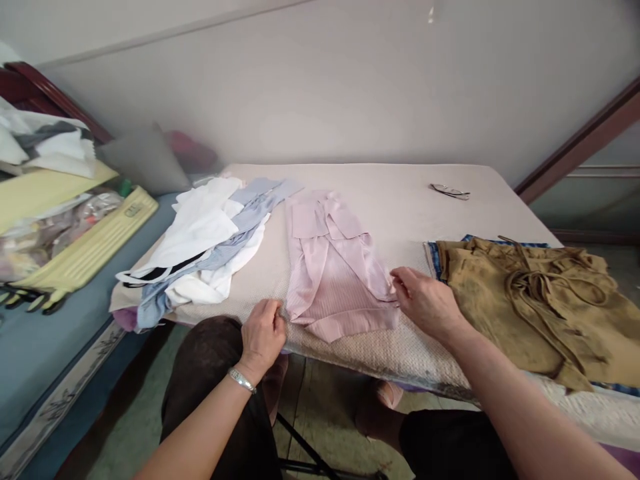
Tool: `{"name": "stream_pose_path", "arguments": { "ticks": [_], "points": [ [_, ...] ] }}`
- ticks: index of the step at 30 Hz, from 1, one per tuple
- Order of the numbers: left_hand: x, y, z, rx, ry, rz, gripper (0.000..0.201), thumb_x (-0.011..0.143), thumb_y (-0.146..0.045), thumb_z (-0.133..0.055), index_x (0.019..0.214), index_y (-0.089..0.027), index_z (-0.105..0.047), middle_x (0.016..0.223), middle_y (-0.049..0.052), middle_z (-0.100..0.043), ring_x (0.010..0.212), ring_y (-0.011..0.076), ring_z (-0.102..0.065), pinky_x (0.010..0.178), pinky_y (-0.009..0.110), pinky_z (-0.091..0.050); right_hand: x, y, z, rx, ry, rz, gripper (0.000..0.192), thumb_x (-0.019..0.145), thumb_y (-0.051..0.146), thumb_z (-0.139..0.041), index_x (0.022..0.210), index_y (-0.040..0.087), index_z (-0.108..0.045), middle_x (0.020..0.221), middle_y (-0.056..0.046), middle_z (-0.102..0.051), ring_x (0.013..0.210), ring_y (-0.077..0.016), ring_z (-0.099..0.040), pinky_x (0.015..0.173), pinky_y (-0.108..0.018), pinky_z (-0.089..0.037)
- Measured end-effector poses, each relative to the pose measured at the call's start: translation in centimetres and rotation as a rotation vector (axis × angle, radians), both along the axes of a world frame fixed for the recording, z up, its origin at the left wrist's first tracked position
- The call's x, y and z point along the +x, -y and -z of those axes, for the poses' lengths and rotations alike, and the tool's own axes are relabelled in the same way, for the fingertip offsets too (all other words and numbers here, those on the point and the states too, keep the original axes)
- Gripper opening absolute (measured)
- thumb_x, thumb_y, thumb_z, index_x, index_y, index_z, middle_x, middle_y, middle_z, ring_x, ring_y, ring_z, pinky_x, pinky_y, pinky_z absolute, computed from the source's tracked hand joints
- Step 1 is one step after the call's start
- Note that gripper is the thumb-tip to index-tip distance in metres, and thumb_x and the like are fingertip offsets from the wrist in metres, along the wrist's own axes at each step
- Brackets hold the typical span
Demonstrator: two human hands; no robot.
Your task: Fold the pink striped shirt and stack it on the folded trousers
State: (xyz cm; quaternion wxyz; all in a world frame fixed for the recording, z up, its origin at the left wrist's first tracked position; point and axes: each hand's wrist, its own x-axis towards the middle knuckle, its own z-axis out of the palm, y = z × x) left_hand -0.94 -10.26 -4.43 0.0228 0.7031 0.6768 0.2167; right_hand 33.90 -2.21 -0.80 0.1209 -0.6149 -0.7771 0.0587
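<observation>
A pale pink top (345,293), ribbed in the body with smooth satin-like bands, lies folded inward on the covered bed. My right hand (430,303) pinches its lower right edge between thumb and fingers. Close beside the opposite lower corner is my left hand (264,333), its fingers curled together. Whether any cloth is inside those left fingers is hidden. A silver bracelet (242,380) circles my left wrist.
White and light blue clothes (200,230) are heaped on the left. Brown drawstring shorts (540,307) lie on other garments at right. Eyeglasses (450,192) rest toward the back wall. A yellow plastic basket (95,247) stands far left.
</observation>
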Motion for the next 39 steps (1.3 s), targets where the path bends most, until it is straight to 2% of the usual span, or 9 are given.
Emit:
{"name": "stream_pose_path", "arguments": {
  "ticks": [4,8,12,18,24,29,32,35,39],
  "points": [
    [1.0,0.6,-0.6,-0.066,0.121,0.062,0.005,0.091,-0.021,-0.053,0.094,-0.024,-0.051,0.085,0.003,-0.063,0.080,0.0224,-0.064,0.073,0.033,-0.046,-8.6,1.1,-1.0,-0.137,-0.161,-0.041,0.023,0.102,0.040,-0.045,0.110,0.022,-0.056,0.089,-0.005,-0.073,0.073,-0.0211,-0.066,0.060,-0.029,-0.035],
    [2.2,0.8,-0.4,-0.155,0.118,0.017,0.022,0.096,-0.044,-0.055,0.098,-0.024,-0.047,0.078,0.001,-0.063,0.074,0.0239,-0.066,0.063,0.031,-0.040,-15.7,1.3,-0.1,-0.349,-0.237,-0.004,0.038,0.094,0.055,-0.058,0.108,0.020,-0.052,0.091,-0.009,-0.073,0.085,-0.0262,-0.068,0.065,-0.031,-0.038],
    [2.5,0.5,0.2,-0.194,0.082,-0.019,0.016,0.096,-0.037,-0.055,0.098,-0.024,-0.045,0.080,0.003,-0.067,0.077,0.0255,-0.069,0.063,0.032,-0.040,-18.3,0.5,0.9,-0.391,-0.245,0.046,0.027,0.092,0.034,-0.059,0.112,0.019,-0.049,0.098,-0.010,-0.072,0.091,-0.0259,-0.069,0.068,-0.031,-0.039],
    [2.5,0.6,0.2,-0.175,0.068,0.109,0.018,0.085,-0.014,-0.055,0.099,-0.024,-0.052,0.088,0.005,-0.068,0.085,0.0245,-0.067,0.073,0.034,-0.047,-17.2,-0.3,1.4,-0.368,-0.182,0.063,0.022,0.090,0.020,-0.055,0.110,0.019,-0.048,0.095,-0.009,-0.071,0.089,-0.0246,-0.068,0.066,-0.030,-0.038],
    [2.5,0.7,-0.9,-0.190,-0.024,0.186,0.010,0.081,-0.014,-0.056,0.086,-0.022,-0.057,0.090,0.008,-0.064,0.089,0.0256,-0.064,0.076,0.037,-0.049,-16.4,0.1,1.7,-0.316,-0.018,0.006,0.021,0.091,0.020,-0.053,0.111,0.017,-0.048,0.094,-0.011,-0.071,0.087,-0.0266,-0.070,0.065,-0.031,-0.038],
    [1.5,0.6,-1.5,-0.073,-0.090,0.462,0.035,0.071,-0.008,-0.060,0.105,-0.019,-0.063,0.136,0.014,-0.058,0.129,0.0341,-0.050,0.106,0.052,-0.043,-16.4,0.7,0.9,-0.236,0.092,-0.106,0.018,0.094,0.018,-0.051,0.112,0.017,-0.051,0.098,-0.011,-0.070,0.086,-0.0260,-0.070,0.062,-0.030,-0.036],
    [1.2,0.0,-1.2,-0.055,-0.092,0.537,0.045,0.071,-0.005,-0.059,0.113,-0.019,-0.061,0.135,0.013,-0.061,0.137,0.0341,-0.045,0.115,0.055,-0.035,-15.5,0.9,0.0,-0.184,0.130,-0.207,0.016,0.095,0.016,-0.049,0.110,0.018,-0.055,0.102,-0.010,-0.068,0.082,-0.0231,-0.069,0.058,-0.029,-0.033],
    [1.1,-0.5,-0.8,-0.045,-0.077,0.535,0.046,0.070,-0.001,-0.057,0.113,-0.018,-0.060,0.127,0.012,-0.065,0.138,0.0309,-0.046,0.118,0.053,-0.032,-12.8,0.5,-1.6,-0.132,0.087,-0.262,0.021,0.096,0.014,-0.045,0.112,0.019,-0.058,0.101,-0.008,-0.067,0.075,-0.0190,-0.065,0.056,-0.028,-0.033],
    [0.9,-0.9,-0.2,-0.004,-0.083,0.561,0.045,0.075,0.003,-0.051,0.115,-0.017,-0.059,0.130,0.013,-0.064,0.137,0.0260,-0.048,0.121,0.049,-0.031,-6.0,0.2,-3.9,-0.009,0.088,-0.150,0.040,0.086,0.005,-0.046,0.122,0.019,-0.057,0.107,-0.008,-0.068,0.084,-0.0195,-0.065,0.061,-0.027,-0.037]
  ]
}}
